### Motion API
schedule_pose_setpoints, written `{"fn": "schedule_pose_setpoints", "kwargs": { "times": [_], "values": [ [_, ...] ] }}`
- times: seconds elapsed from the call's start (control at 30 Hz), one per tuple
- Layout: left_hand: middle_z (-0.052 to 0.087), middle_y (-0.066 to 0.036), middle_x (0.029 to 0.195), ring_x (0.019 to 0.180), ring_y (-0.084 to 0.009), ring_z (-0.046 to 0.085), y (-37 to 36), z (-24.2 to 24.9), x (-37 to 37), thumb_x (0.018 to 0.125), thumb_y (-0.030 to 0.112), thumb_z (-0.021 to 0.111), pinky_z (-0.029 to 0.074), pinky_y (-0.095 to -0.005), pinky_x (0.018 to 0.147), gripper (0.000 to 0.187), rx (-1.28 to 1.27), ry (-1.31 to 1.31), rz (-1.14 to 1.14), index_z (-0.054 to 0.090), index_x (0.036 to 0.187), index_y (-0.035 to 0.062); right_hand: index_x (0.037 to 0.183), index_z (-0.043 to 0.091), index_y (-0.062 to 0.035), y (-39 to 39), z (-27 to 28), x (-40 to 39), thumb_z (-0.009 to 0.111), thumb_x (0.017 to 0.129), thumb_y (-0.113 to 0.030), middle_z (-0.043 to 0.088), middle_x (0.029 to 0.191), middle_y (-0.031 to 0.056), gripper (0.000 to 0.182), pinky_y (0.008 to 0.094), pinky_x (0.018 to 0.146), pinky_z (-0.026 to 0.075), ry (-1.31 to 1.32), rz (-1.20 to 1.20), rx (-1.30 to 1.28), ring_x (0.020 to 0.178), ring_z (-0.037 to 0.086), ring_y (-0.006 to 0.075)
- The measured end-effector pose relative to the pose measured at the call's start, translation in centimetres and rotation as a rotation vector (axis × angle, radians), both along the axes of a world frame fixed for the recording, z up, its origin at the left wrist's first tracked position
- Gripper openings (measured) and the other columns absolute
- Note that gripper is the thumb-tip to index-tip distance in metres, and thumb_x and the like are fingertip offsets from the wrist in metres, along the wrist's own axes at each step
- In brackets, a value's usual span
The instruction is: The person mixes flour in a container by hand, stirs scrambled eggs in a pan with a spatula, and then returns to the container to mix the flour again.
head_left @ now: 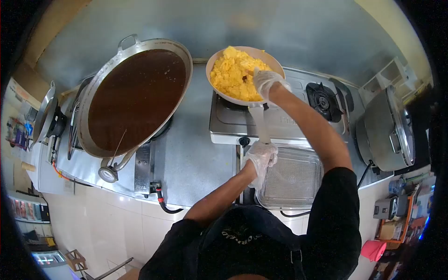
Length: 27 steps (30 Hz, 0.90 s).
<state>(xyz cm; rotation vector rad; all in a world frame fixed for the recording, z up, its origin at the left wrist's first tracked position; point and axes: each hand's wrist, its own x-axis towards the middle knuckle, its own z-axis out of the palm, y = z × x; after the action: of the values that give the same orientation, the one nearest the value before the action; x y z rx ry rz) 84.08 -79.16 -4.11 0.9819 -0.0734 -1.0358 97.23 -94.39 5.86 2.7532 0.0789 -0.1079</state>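
Observation:
A frying pan (216,57) with a tan inside sits over the left burner, heaped with yellow scrambled eggs (233,74). My left hand (261,156), in a clear plastic glove, is closed round the pan's long pale handle (259,123). Above the right side of the pan, my gloved right hand (268,83) grips a wooden utensil (251,73) that reaches into the eggs. Only a short tan piece of that utensil shows; its working end is hidden.
At the left stands a wide wok (84,116) of dark brown oil with a dial thermometer (108,174) on its rim. The stove (224,126) has a second burner (323,100). A wire-mesh tray (289,186) lies in front, and a lidded pot (380,130) stands right.

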Motion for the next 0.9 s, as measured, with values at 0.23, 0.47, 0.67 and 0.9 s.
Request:
{"fn": "schedule_pose_setpoints", "kwargs": {
  "times": [0.23,0.47,0.67,0.9],
  "values": [
    [0.051,-0.004,0.058,0.049,-0.0153,0.049,0.3,2.5,0.4,0.079,0.016,0.062,0.038,-0.0266,0.046,0.011,-0.214,0.174,0.149,0.056,0.079,0.0059,0.098,0.056,-0.0053,-3.3,12.0,-6.5,0.048,0.086,-0.010,0.064,0.083,0.0126,0.015,0.0377,0.070,0.050,0.077,0.008,-0.240,0.079,0.064,0.0272],
    [0.048,0.001,0.062,0.053,-0.0104,0.048,-0.4,2.2,1.5,0.080,0.019,0.060,0.043,-0.0251,0.050,0.013,0.246,-0.126,0.099,0.056,0.079,0.0063,0.098,0.057,-0.0106,-9.4,13.4,-6.0,0.052,0.085,-0.013,0.062,0.079,0.0075,0.015,0.0359,0.069,0.050,0.167,0.010,-0.397,0.076,0.063,0.0254],
    [0.048,0.000,0.054,0.048,-0.0116,0.049,2.1,5.0,2.8,0.082,0.016,0.055,0.052,-0.0302,0.069,0.015,0.355,-0.164,-0.135,0.051,0.071,0.0057,0.104,0.059,-0.0143,-16.8,6.6,2.3,0.052,0.085,-0.015,0.064,0.081,0.0071,0.021,0.0362,0.066,0.052,-0.018,0.088,-0.229,0.080,0.064,0.0247],
    [0.050,-0.004,0.054,0.046,-0.0134,0.049,2.5,5.3,4.1,0.085,0.019,0.055,0.051,-0.0307,0.060,0.016,0.624,-0.183,-0.267,0.050,0.080,0.0041,0.094,0.060,-0.0162,-19.7,3.9,13.2,0.053,0.083,-0.016,0.063,0.077,0.0073,0.013,0.0379,0.066,0.051,-0.096,0.219,-0.276,0.078,0.064,0.0251]
  ]
}}
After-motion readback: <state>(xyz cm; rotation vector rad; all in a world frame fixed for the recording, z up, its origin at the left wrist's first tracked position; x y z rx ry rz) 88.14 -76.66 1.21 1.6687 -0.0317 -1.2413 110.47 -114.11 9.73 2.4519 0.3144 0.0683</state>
